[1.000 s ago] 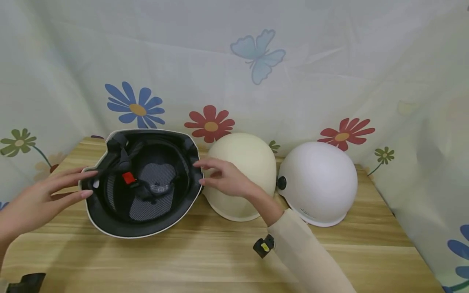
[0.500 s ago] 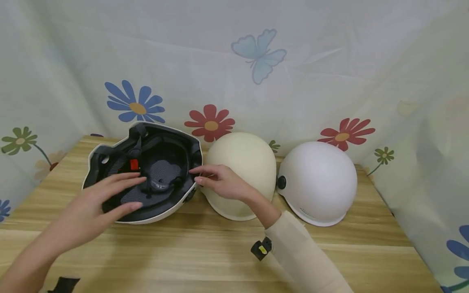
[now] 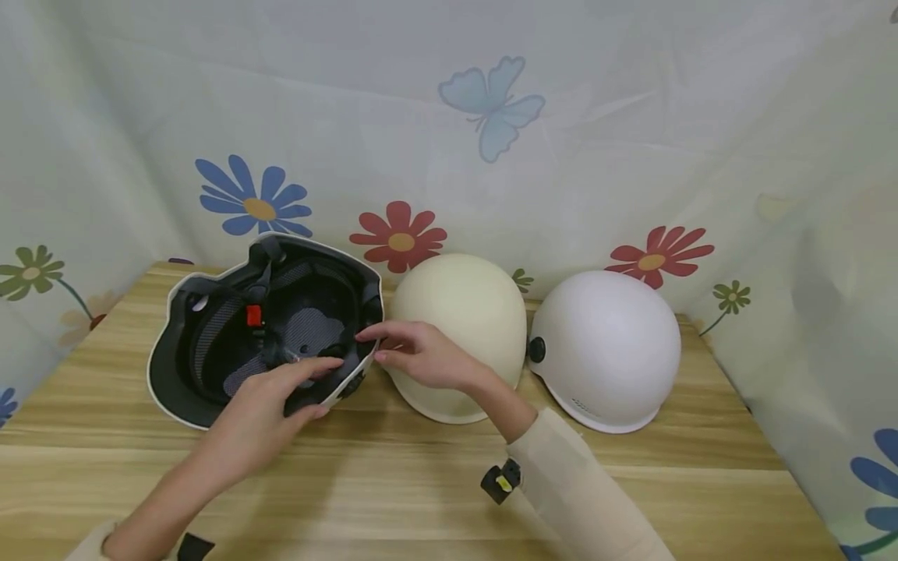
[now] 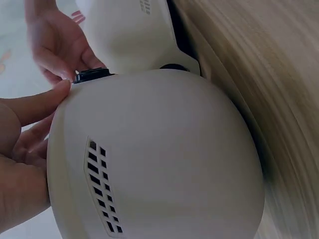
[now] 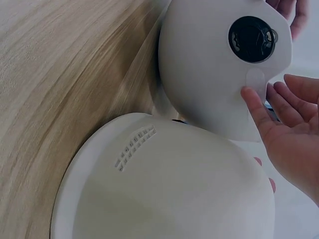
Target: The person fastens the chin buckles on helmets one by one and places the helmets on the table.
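Observation:
An upturned helmet (image 3: 309, 319) rests on its crown at the left, its black padded inside facing up with dark straps and a red buckle (image 3: 254, 315). My left hand (image 3: 273, 397) grips its near rim, thumb outside and fingers inside. In the left wrist view, that thumb lies on the rim beside a black fitting (image 4: 92, 75), above the vented shell. My right hand (image 3: 428, 354) pinches the right-hand rim; its thumb presses the pale shell below the round black knob (image 5: 252, 39) in the right wrist view. The inner fingertips are partly hidden.
A cream helmet (image 3: 466, 288) stands dome-up right beside the upturned one, under my right hand. Farther right is a white helmet (image 3: 610, 343), also dome-up. All are on a wooden table (image 3: 435, 499) before a flower-printed curtain (image 3: 596, 117).
The upturned helmet has turned and tilted. My left hand has left its left end and moved right to the near rim. My right hand stays at the right rim.

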Demonstrator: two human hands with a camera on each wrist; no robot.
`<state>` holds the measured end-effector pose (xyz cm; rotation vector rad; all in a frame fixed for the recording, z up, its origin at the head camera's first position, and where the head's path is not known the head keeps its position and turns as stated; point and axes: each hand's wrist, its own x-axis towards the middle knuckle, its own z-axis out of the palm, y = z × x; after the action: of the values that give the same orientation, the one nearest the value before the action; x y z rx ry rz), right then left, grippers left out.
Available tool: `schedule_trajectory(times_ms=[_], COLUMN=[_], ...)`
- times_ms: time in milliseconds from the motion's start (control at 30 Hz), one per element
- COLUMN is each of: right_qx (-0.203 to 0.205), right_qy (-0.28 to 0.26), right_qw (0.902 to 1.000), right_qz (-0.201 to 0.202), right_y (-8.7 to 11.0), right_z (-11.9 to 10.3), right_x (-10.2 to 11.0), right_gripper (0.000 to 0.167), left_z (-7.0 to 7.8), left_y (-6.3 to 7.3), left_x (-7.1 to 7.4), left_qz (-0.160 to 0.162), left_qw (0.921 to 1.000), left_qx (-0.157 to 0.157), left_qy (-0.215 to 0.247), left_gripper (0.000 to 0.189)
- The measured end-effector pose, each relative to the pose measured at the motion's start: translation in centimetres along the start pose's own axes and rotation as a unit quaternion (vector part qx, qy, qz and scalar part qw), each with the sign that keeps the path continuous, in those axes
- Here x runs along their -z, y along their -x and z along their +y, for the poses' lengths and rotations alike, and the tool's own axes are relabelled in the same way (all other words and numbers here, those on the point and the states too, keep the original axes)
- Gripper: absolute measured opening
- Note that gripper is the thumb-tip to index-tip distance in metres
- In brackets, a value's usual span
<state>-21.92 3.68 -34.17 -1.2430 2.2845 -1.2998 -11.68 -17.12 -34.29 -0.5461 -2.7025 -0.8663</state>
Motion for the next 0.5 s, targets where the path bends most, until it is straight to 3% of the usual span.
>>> schedule_trajectory(times_ms=[333, 500], right_qx=[-0.012, -0.027], right_qy=[-0.026, -0.03], right_qw=[0.9994, 0.9985], right_qz=[0.017, 0.037], right_y=[0.1, 0.2], right_z=[-0.5, -0.7], right_x=[0.5, 0.8], right_gripper=[0.038, 0.039], left_z=[-1.1, -1.5], left_y=[-0.2, -0.5], left_x=[1.0, 2.1], left_qz=[0.071, 0.119], left_qw=[0.9944, 0.9895], left_qx=[-0.078, -0.081], left_qy=[-0.003, 0.006], left_gripper=[0.059, 0.056])
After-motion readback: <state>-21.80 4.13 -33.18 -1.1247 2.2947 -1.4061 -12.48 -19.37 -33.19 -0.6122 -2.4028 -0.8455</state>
